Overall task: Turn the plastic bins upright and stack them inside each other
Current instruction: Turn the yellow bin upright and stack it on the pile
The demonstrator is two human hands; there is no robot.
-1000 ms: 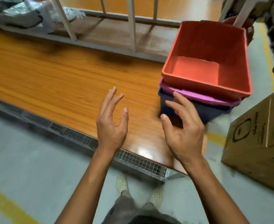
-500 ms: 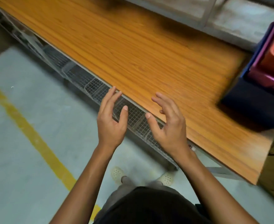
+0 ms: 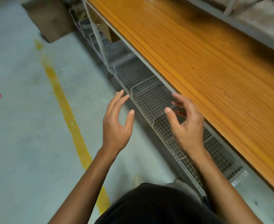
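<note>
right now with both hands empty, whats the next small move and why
Probably look further along the table for a bin before reaching. No bin shows in this view. The left hand and right hand are open and empty, hovering apart near the wire baskets under the table's edge, so there is nothing here to grip.

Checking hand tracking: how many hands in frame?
2. Left hand over the grey floor, right hand over the wire baskets along the edge of the wooden table. Both empty.
</note>
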